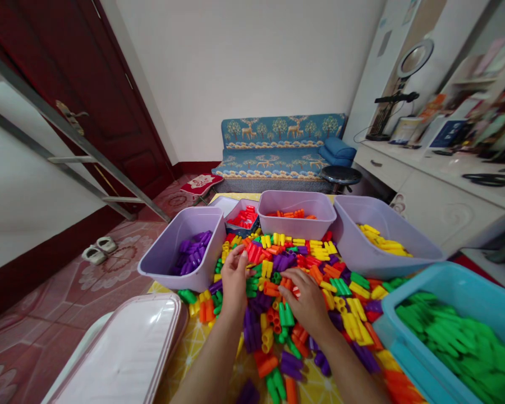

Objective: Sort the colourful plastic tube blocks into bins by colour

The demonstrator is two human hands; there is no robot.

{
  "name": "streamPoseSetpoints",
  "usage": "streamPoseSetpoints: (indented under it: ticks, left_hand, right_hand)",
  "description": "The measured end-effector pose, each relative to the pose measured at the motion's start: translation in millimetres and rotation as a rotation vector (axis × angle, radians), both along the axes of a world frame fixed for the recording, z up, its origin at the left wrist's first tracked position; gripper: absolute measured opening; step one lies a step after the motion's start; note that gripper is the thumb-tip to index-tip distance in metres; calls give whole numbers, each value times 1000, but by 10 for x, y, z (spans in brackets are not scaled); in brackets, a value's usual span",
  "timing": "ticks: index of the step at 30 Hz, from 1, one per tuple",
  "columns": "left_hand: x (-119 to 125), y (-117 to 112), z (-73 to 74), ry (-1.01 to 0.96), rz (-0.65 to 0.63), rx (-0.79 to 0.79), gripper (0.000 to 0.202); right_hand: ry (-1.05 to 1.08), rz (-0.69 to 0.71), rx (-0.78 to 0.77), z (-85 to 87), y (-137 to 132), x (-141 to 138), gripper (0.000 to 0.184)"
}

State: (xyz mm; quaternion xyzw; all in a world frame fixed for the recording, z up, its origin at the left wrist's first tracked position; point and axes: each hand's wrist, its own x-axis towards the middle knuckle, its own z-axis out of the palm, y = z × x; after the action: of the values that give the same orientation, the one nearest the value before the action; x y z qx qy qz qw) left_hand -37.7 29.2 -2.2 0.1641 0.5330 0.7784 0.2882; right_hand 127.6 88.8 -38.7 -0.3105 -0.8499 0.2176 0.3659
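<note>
Loose plastic tube-shaped building pieces in red, orange, yellow, green and purple are heaped over the table. My left hand [234, 275] is on the left of the heap, fingers curled and thumb close to the index finger, beside some red tube pieces [256, 252]. Whatever may be between those fingers is hidden. Over the middle of the heap, my right hand [306, 296] bends its fingers and thumb around an orange tube piece [285, 283]. Just below that hand lie green tube pieces [286, 314].
Lilac bins hold purple [151, 266], orange [297, 227] and yellow pieces [421, 247]. A small box [239, 224] contains red ones, and a turquoise bin [398, 331] green ones. A pale lid [122, 348] lies at the near left. Beyond stand a sofa [278, 140] and a stool [340, 175].
</note>
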Motion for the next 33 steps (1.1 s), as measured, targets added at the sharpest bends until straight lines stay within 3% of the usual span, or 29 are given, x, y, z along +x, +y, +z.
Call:
streamPoseSetpoints:
  ticks: [4, 10, 15, 17, 21, 24, 28, 33]
  left_hand:
    - [-232, 294, 82, -415, -10, 78, 7]
    - [-509, 715, 196, -376, 11, 73, 8]
    - [-486, 646, 159, -270, -104, 34, 13]
    - [-404, 511, 60, -119, -152, -14, 20]
    - [-179, 206, -180, 687, -284, -207, 34]
    - [-35, 52, -260, 1102, -262, -327, 45]
    - [-2, 69, -182, 1223, -172, -408, 38]
    - [-86, 336, -41, 1277, -143, -398, 41]
  right_hand:
    - [-6, 8, -9, 22, -7, 3, 22]
    - [9, 16, 1, 28, -1, 6, 22]
    - [17, 10, -3, 6, 6, 11, 22]
    - [10, 14, -7, 4, 7, 12, 23]
    - [-5, 21, -9, 8, 8, 10, 23]
    - [-10, 17, -3, 9, 9, 9, 24]
    - [-19, 15, 6, -4, 10, 9, 24]
    - [-22, 16, 11, -31, 16, 5, 23]
